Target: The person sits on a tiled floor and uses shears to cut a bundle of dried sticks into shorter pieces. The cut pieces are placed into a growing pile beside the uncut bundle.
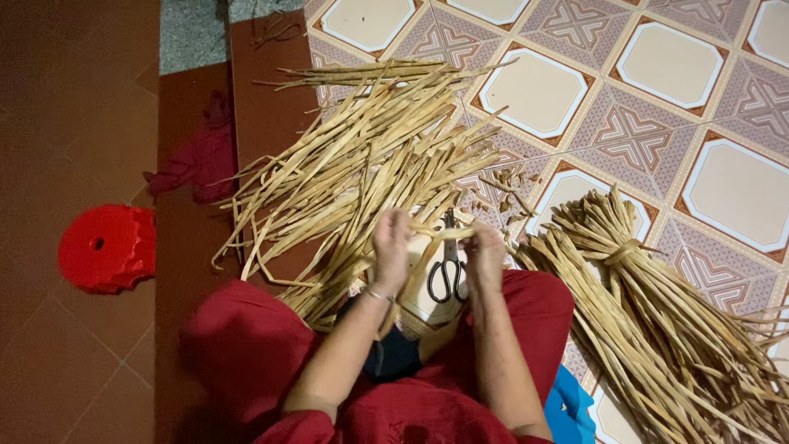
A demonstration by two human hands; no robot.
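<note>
Patterned tile floor (674, 66) meets dark red tiles under a seated person, whose left hand (391, 240) and right hand (485, 253) both pinch shut on one pale strip (440, 233) stretched between them. Scissors (448, 271) lie just below; loose strips (362, 164) fan left, a tied bundle (649, 304) crowds right, bare floor far left beyond the red stool (107, 248)

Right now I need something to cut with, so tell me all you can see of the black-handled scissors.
The black-handled scissors lie flat on the patterned floor tiles between the person's two hands, loops toward the person, pale metal blades closed and pointing away. Their tips reach under the straw strip that the hands hold. Neither hand touches them.
</note>
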